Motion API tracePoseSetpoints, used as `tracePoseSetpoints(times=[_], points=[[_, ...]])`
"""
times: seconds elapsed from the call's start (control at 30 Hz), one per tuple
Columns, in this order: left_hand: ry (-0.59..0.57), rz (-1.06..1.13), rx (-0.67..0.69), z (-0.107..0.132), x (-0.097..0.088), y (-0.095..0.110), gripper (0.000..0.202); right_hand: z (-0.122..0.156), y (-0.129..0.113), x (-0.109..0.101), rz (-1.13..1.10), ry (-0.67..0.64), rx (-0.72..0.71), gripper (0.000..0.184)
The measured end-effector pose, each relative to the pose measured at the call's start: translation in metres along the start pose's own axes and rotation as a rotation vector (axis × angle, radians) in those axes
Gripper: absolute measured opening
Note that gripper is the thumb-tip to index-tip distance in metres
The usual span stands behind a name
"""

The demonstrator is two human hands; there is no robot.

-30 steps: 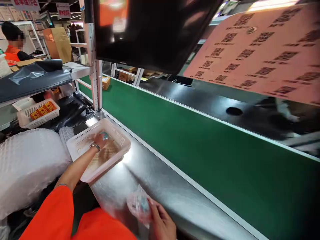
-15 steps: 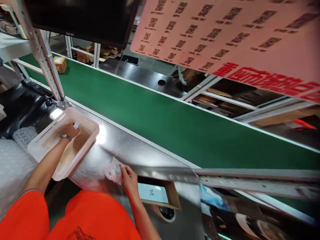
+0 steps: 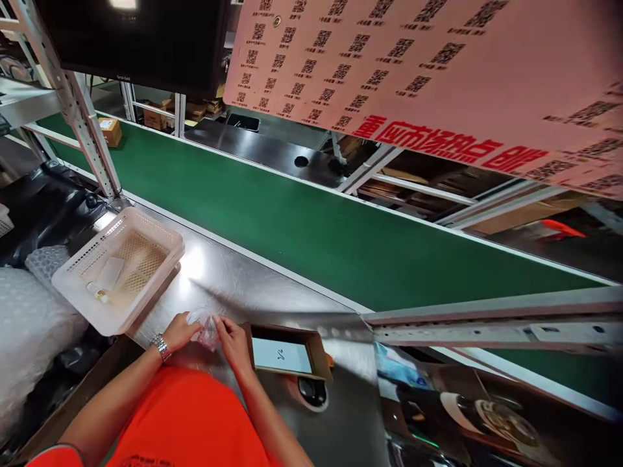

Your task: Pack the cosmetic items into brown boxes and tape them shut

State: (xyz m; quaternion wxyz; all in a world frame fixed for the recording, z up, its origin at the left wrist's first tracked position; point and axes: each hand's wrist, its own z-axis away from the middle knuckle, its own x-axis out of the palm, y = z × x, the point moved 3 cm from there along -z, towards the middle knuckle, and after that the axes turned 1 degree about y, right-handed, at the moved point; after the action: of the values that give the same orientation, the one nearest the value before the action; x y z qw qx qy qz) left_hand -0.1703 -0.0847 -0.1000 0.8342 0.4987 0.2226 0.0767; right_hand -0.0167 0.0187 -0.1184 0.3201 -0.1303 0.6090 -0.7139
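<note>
- The left hand (image 3: pixel 179 331) and the right hand (image 3: pixel 233 340) meet low at the near edge of the steel table (image 3: pixel 253 285), both with fingers closed on a small clear plastic packet (image 3: pixel 205 327) held between them
- The packet sits just above the table surface, right in front of the orange-clad body; what is inside it is too small to make out
- A metal watch (image 3: pixel 159 347) sits on the left wrist
- Just right of the right hand, a shallow cardboard box (image 3: pixel 287 353) lies on the table with a white card face up inside
- To the left, well apart from the hands, a pale plastic basket (image 3: pixel 119 275) rests on the table corner, holding a small bottle and a flat white item
- Bubble wrap (image 3: pixel 29 318) bulges beside the basket on the far left
- Behind the table runs a green conveyor belt (image 3: pixel 341 240), with a small carton (image 3: pixel 109 131) riding on it far to the left
- Overhead hang a dark monitor (image 3: pixel 146 39) and a pink board (image 3: pixel 428 78) printed with rows of codes and red lettering
</note>
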Motion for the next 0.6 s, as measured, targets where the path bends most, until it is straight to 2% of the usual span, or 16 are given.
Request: tracePoseSetpoints(times=[0.13,0.2,0.27,0.33,0.43,0.5,0.6], points=[[0.118,-0.04,0.013,0.003,-0.007,0.006,0.016,0.015,0.014,0.008,-0.117,-0.065,0.035,0.06],[0.16,-0.016,0.084,0.008,-0.011,0.018,0.026,0.022,0.022,0.012,-0.263,-0.138,0.096,0.06],[0.159,0.013,0.178,0.017,-0.018,0.036,0.034,0.025,0.03,0.013,-0.422,-0.143,0.181,0.06],[0.12,0.039,0.253,0.028,-0.03,0.058,0.039,0.025,0.034,0.009,-0.516,-0.039,0.238,0.058],[-0.02,0.063,0.327,0.047,-0.051,0.092,0.042,0.018,0.027,0.001,-0.572,0.116,0.25,0.062],[-0.141,0.101,0.363,0.056,-0.064,0.109,0.042,0.011,0.012,0.001,-0.705,0.08,0.238,0.062],[-0.231,0.197,0.351,0.06,-0.076,0.121,0.05,0.005,-0.015,0.004,-0.971,-0.148,0.223,0.054]])
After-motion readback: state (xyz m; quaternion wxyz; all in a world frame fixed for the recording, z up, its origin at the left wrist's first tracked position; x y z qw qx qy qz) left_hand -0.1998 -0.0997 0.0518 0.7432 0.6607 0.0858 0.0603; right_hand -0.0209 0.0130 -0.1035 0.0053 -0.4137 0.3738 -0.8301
